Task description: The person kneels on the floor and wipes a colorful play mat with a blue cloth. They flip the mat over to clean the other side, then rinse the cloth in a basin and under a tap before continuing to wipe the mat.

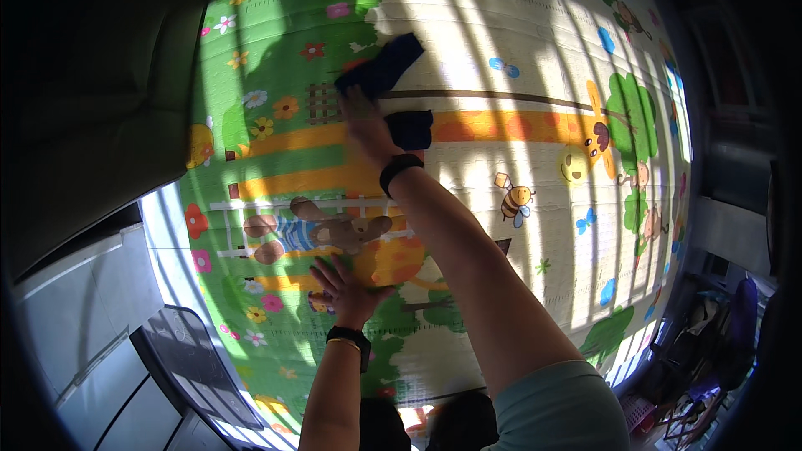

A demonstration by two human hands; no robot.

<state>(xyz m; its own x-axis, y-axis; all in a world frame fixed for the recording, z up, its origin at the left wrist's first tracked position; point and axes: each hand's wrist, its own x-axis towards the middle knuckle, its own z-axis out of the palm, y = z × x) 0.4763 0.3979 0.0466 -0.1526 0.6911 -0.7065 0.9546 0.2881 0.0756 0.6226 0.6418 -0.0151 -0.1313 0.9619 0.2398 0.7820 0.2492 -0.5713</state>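
My right hand (366,122), blurred, reaches forward over a printed play mat (463,200). Its fingertips touch the lower edge of a dark navy cloth piece (383,66), which looks like a sock and lies slantwise. Whether the fingers grip the cloth cannot be made out. A smaller navy cloth piece (410,129), folded or partly covered, lies just right of that hand, over the printed giraffe's neck. My left hand (344,291) rests palm down on the mat with its fingers spread, holding nothing, below the printed bear (319,230). Dark bands circle both wrists.
A dark sofa-like piece of furniture (113,75) borders the mat at upper left. A dark panel (194,357) lies at lower left beside pale cabinet fronts (88,300). At lower right are a pink basket (638,413) and piled household items (708,351). Striped sunlight crosses the mat.
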